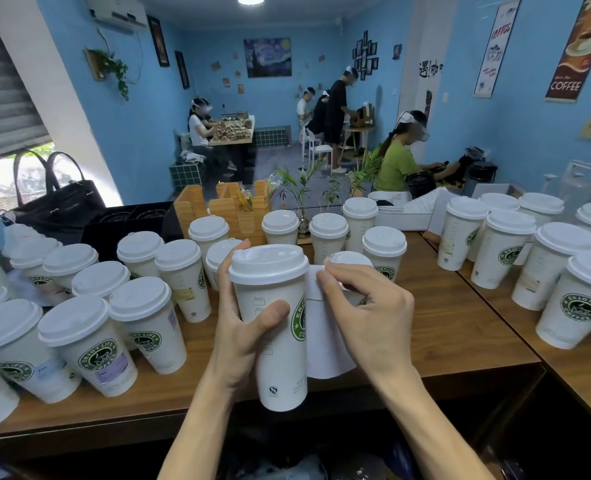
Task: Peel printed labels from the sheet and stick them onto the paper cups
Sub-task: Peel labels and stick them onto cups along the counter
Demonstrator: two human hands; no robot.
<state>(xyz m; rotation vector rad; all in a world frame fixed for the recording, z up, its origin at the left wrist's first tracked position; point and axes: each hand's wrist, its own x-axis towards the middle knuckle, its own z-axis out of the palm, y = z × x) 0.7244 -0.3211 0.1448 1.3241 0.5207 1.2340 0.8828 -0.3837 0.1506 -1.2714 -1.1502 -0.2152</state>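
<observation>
My left hand (244,327) grips a white lidded paper cup (276,358) with a green logo, held upright above the front edge of the wooden counter (460,341). Its thumb lies across the cup's front. Behind and to the right of the cup hangs the white label sheet (325,348), partly hidden by the cup. My right hand (363,306) pinches the sheet's top edge between thumb and fingers. Whether a label is lifted off the sheet cannot be told.
Several lidded cups (89,341) crowd the counter at the left, and several more stand at the right (571,299) and behind (328,233). Wooden holders (231,209), a black bag (58,202) and small plants stand at the back. People work at tables farther off.
</observation>
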